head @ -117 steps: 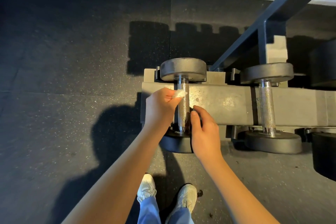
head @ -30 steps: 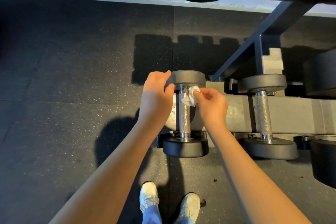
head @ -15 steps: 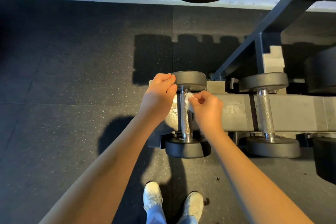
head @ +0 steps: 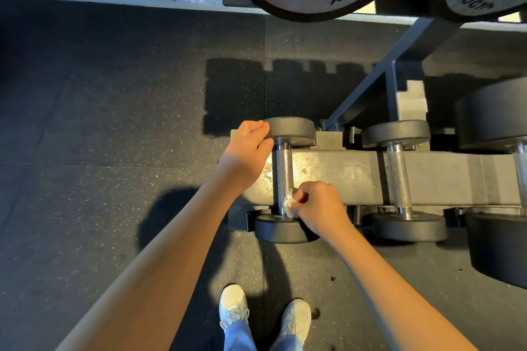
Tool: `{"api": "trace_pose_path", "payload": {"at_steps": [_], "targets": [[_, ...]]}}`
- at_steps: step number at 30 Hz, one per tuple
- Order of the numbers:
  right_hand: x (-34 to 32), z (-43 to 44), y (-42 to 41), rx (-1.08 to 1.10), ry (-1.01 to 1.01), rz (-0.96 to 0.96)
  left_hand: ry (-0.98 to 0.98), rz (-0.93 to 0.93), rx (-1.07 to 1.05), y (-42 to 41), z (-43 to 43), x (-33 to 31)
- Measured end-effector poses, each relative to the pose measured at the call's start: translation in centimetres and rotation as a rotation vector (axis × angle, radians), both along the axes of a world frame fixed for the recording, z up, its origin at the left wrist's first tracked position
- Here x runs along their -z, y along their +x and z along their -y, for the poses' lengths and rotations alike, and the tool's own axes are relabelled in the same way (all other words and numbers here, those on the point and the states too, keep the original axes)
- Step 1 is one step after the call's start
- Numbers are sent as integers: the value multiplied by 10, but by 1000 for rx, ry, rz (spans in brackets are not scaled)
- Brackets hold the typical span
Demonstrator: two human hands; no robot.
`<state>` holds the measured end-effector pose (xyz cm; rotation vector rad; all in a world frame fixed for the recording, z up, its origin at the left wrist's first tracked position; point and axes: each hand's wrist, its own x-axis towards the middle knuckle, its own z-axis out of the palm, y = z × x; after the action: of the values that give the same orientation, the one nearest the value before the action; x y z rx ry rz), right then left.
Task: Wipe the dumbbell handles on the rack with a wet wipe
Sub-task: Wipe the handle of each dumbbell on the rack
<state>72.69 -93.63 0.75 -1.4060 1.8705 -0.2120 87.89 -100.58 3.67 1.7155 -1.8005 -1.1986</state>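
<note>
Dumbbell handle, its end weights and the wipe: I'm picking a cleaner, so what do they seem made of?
Silver knurled dumbbell handle: likely chromed steel, with shiny glints over a cross-hatched grip. Round dark grey end weights: matte and soft-edged, probably a rubber or urethane coating; unclear which. Crumpled white wet wipe: thin nonwoven cloth, seemingly.

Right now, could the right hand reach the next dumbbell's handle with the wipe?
Probably yes. The right hand, pinching the wet wipe, sits close beside the next handle, which lies bare with nothing between them.
</note>
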Motion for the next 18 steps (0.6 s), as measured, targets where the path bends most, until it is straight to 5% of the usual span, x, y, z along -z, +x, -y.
{"api": "trace_pose_path", "payload": {"at_steps": [8, 18], "targets": [[-35, -12, -6, 192, -133, 141, 161, -91, 8, 10, -2, -18], [-173, -4, -9, 360, -385, 297, 39, -214, -116, 24, -7, -135]]}}
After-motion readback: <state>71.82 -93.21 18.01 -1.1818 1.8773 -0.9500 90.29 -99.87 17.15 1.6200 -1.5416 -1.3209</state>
